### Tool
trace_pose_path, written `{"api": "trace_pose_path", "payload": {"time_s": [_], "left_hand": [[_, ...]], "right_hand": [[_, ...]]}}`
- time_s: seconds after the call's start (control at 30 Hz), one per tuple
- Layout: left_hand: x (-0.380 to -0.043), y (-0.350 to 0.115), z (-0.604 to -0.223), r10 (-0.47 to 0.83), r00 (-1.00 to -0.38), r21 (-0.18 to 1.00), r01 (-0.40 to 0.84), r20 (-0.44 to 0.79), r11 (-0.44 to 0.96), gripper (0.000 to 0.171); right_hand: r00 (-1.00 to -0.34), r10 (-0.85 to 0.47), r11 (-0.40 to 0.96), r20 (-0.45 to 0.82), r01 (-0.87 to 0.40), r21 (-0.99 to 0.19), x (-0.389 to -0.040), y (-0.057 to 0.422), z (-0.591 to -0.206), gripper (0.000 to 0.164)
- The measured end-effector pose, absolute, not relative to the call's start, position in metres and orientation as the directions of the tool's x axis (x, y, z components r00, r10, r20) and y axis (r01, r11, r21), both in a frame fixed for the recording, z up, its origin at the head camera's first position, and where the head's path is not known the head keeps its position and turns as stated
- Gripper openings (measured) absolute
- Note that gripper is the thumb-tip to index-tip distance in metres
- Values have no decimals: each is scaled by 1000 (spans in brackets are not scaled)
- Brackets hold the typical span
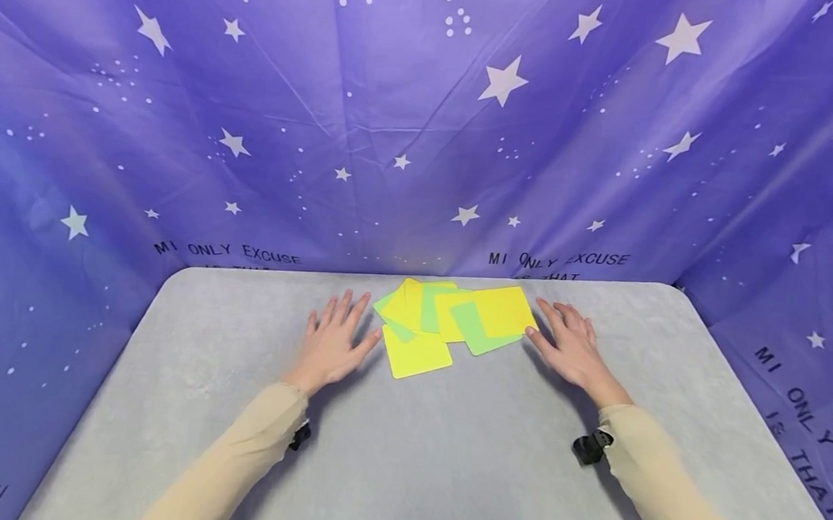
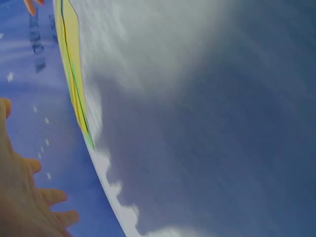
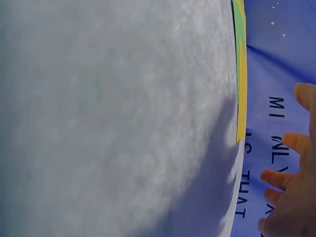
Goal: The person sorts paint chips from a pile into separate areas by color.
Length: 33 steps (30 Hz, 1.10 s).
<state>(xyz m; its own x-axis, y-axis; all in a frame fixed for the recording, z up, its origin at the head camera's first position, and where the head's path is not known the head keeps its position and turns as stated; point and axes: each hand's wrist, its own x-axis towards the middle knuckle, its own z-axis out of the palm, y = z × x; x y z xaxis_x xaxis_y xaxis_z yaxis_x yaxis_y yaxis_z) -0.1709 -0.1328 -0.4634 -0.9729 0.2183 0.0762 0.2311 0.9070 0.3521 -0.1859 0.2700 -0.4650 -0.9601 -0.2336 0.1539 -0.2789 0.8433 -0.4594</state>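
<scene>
Several yellow and green cards with rounded corners lie overlapped near the table's far edge. One yellow card sits at the front left of the group, and a green card shows partly from under another yellow card on the right. My left hand, fingers spread, is just left of the cards and holds nothing. On the other side my right hand hovers beside the right yellow card with its fingers extended. In the right wrist view, the fingers appear apart from the cards.
A grey table with rounded corners spans the lower view. Purple-blue cloth with white stars and printed words hangs behind it and along both sides. Small black devices are strapped at both wrists.
</scene>
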Motion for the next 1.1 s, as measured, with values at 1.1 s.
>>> {"api": "trace_pose_path", "payload": {"time_s": [1.1], "left_hand": [[-188, 36, -471, 348, -937, 739, 261, 38, 621, 65]], "right_hand": [[-974, -175, 714, 142, -225, -663, -218, 248, -472, 65]]}}
